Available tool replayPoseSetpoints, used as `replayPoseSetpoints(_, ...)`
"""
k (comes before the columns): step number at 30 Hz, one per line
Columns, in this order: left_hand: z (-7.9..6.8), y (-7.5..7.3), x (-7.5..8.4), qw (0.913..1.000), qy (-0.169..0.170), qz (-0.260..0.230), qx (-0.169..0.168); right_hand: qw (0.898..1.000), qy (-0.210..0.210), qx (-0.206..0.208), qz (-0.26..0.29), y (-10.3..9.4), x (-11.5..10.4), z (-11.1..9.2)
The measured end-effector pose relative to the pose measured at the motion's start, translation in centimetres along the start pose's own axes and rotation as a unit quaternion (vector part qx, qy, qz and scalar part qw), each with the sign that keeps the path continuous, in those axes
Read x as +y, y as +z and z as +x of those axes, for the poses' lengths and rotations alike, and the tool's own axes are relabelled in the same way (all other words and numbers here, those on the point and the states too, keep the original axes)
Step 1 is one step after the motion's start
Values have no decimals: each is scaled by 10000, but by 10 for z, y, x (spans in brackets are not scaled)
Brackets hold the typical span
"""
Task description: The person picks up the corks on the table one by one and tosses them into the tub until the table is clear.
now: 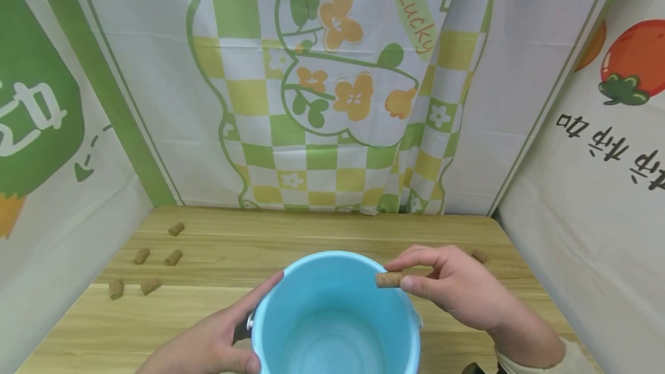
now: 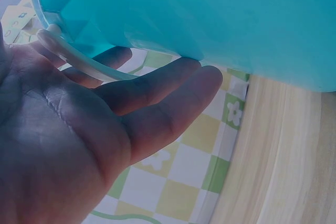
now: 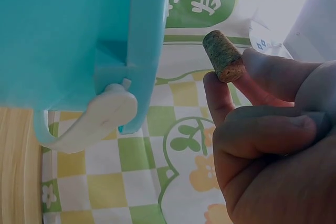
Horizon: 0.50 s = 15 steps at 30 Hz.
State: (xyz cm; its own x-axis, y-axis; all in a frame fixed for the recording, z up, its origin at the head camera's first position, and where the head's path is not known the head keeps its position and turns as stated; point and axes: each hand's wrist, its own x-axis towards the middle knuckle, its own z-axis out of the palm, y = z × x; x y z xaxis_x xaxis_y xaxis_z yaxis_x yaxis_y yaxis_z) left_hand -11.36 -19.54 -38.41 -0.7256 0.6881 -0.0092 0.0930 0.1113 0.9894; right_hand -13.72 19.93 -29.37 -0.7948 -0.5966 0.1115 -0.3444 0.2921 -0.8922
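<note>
A light blue bucket (image 1: 332, 264) with a white handle (image 3: 105, 114) stands at the front middle of the table. Against its left side rests my left hand (image 1: 213, 336), the fingers (image 2: 173, 124) mostly straight along the outer wall. My right hand (image 1: 462, 287) pinches a cork (image 1: 388, 280) between thumb and fingers, over the bucket's right rim. In the right wrist view that cork shows speckled brown, apart from the bucket wall. The visible bottom inside the bucket is bare.
Several corks (image 1: 174, 257) lie scattered on the left of the wooden table (image 1: 249, 235). Another cork (image 1: 479, 255) lies at the right, partly behind my right hand. A patterned cloth (image 1: 332, 172) hangs along the back edge, with printed cloth walls on both sides.
</note>
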Motion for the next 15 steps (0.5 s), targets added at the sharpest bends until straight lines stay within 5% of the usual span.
replayPoseSetpoints(15,0,2,4,9998,174,-4,-24,9984,-319,-78,470,2,3,2)
